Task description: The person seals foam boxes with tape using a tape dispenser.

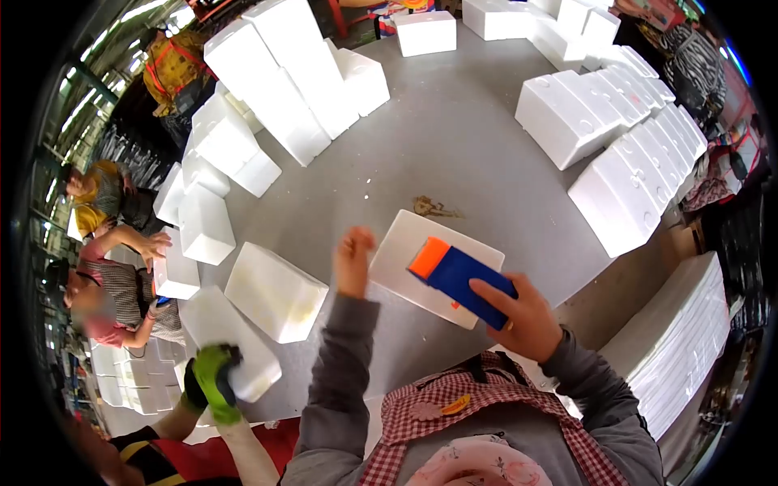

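My right hand (527, 316) is wrapped round a blue block-shaped tool (466, 285) with an orange end (430, 257). The tool is over a white foam box or slab (395, 253) lying on the grey table (365, 182); whether they touch is unclear. A small orange mark (455, 304) shows on the white piece near its lower edge. My left hand (354, 257) is raised just left of that piece, blurred, with its fingers curled; what it holds, if anything, is too small to make out.
White foam boxes (279, 292) stand at the left, with tall stacks behind and rows (567, 113) at the right. A brown scrap (433, 207) lies beyond the white piece. A co-worker's gloved hand (217, 381) touches a box at lower left; another person (121, 292) handles one farther left.
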Tool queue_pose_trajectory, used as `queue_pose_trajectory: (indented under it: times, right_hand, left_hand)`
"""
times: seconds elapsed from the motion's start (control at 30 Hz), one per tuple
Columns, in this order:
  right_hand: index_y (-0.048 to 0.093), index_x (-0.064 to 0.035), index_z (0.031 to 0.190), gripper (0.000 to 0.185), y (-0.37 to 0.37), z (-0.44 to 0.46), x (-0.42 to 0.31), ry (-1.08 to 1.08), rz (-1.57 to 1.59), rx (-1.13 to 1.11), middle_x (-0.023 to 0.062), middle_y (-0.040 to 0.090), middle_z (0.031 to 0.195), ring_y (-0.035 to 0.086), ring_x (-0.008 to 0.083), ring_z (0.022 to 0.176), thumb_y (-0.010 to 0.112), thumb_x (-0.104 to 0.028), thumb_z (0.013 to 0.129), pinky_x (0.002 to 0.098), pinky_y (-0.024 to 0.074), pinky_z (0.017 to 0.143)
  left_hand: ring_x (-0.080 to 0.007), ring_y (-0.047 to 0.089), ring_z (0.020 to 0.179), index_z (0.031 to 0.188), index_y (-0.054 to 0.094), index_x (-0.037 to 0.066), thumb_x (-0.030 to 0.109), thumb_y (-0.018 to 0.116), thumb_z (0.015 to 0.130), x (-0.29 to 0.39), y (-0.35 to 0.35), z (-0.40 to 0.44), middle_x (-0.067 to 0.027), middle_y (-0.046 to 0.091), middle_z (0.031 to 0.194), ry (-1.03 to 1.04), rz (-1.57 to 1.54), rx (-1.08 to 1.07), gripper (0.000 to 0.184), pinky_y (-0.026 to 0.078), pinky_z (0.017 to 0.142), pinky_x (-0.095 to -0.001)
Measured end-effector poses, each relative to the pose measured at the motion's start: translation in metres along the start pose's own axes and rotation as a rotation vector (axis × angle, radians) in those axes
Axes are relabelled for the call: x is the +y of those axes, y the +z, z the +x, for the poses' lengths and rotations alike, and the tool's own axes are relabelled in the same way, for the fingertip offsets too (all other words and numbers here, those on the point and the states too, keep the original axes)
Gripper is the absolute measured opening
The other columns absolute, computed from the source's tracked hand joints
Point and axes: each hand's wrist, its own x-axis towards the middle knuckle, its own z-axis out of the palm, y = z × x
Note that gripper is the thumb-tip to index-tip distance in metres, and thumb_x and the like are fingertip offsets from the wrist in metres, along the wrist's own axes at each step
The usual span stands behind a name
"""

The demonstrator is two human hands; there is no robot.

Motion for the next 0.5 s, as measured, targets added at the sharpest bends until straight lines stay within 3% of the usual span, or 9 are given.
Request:
queue_pose_trajectory:
  times: [0.03, 0.07, 0.13, 0.2, 0.27, 0.33, 0.37, 0.43, 0.5]
  right_hand:
    - [0.050, -0.0215, 0.120, 0.061, 0.001, 0.015, -0.001, 0.003, -0.066, -0.033, 0.0153, 0.045, 0.101, 0.053, 0.0350, 0.084, 0.062, -0.003, 0.063, 0.0389, 0.0477, 0.069]
    - [0.050, -0.0215, 0.120, 0.061, 0.007, 0.029, 0.001, 0.004, -0.067, -0.037, 0.0153, 0.045, 0.101, 0.053, 0.0350, 0.084, 0.062, -0.003, 0.063, 0.0389, 0.0477, 0.069]
    - [0.051, -0.0212, 0.117, 0.057, 0.025, 0.046, 0.004, 0.027, -0.186, -0.190, 0.0149, 0.045, 0.095, 0.054, 0.0342, 0.080, 0.061, -0.005, 0.064, 0.0394, 0.0473, 0.065]
    - [0.051, -0.0209, 0.117, 0.054, 0.022, 0.058, 0.001, 0.014, -0.205, -0.189, 0.0153, 0.045, 0.093, 0.054, 0.0336, 0.076, 0.060, -0.007, 0.065, 0.0397, 0.0465, 0.062]
    - [0.051, -0.0218, 0.117, 0.054, 0.021, 0.061, -0.001, 0.080, -0.250, -0.256, 0.0157, 0.045, 0.093, 0.055, 0.0331, 0.074, 0.060, -0.007, 0.066, 0.0394, 0.0468, 0.062]
    - [0.051, -0.0226, 0.117, 0.053, 0.019, 0.060, 0.002, 0.134, -0.223, -0.298, 0.0167, 0.045, 0.094, 0.054, 0.0333, 0.077, 0.060, -0.008, 0.067, 0.0399, 0.0471, 0.065]
    - [0.050, -0.0231, 0.120, 0.057, 0.018, 0.056, 0.007, 0.101, -0.179, -0.299, 0.0175, 0.044, 0.097, 0.054, 0.0340, 0.081, 0.063, -0.008, 0.066, 0.0399, 0.0473, 0.069]
    - [0.049, -0.0235, 0.122, 0.062, 0.005, 0.040, 0.019, 0.066, -0.132, -0.288, 0.0183, 0.044, 0.100, 0.053, 0.0348, 0.086, 0.066, -0.008, 0.064, 0.0399, 0.0476, 0.072]
    - [0.049, -0.0221, 0.122, 0.062, -0.021, 0.000, 0.042, 0.066, -0.087, -0.299, 0.0184, 0.044, 0.101, 0.051, 0.0341, 0.087, 0.065, -0.005, 0.064, 0.0381, 0.0466, 0.074]
  left_hand:
    - [-0.0089, 0.048, 0.066, 0.076, 0.053, 0.003, 0.015, 0.047, 0.088, -0.002, -0.009, 0.020, -0.0055, 0.051, 0.067, -0.085, 0.349, 0.051, 0.017, 0.042, 0.062, -0.0258]
    - [-0.0089, 0.048, 0.066, 0.076, 0.053, 0.003, 0.015, 0.047, 0.088, -0.041, -0.011, 0.029, -0.0055, 0.051, 0.067, -0.089, 0.347, 0.052, 0.017, 0.042, 0.062, -0.0258]
    - [-0.0124, 0.053, 0.068, 0.079, 0.055, 0.004, 0.011, 0.046, 0.087, -0.155, -0.015, 0.038, -0.0096, 0.055, 0.069, -0.233, 0.715, -0.381, 0.014, 0.043, 0.062, -0.0285]
    - [-0.0176, 0.055, 0.070, 0.086, 0.057, 0.006, 0.013, 0.045, 0.088, -0.179, -0.025, 0.021, -0.0113, 0.057, 0.074, -0.195, 0.670, -0.372, 0.014, 0.044, 0.065, -0.0300]
    - [-0.0227, 0.058, 0.073, 0.094, 0.058, 0.009, 0.015, 0.043, 0.089, -0.156, -0.022, 0.026, -0.0129, 0.059, 0.080, -0.164, 0.627, -0.376, 0.017, 0.045, 0.067, -0.0316]
    - [-0.0305, 0.055, 0.096, 0.117, 0.052, 0.015, 0.017, 0.043, 0.089, -0.047, -0.013, 0.031, -0.0157, 0.055, 0.110, -0.045, 0.073, -0.117, 0.030, 0.046, 0.077, -0.0347]
    - [-0.0305, 0.055, 0.096, 0.117, 0.052, 0.015, 0.017, 0.043, 0.089, -0.029, -0.005, 0.017, -0.0157, 0.055, 0.110, -0.060, 0.073, -0.124, 0.030, 0.046, 0.077, -0.0347]
    - [-0.0298, 0.043, 0.117, 0.132, 0.037, 0.014, 0.017, 0.040, 0.090, -0.007, 0.013, -0.007, -0.0131, 0.040, 0.132, 0.475, 0.920, -0.476, 0.042, 0.041, 0.090, -0.0334]
    - [-0.0294, 0.037, 0.121, 0.133, 0.036, 0.010, 0.016, 0.039, 0.090, -0.007, 0.012, -0.009, -0.0118, 0.035, 0.136, 0.414, 0.843, -0.472, 0.043, 0.036, 0.095, -0.0336]
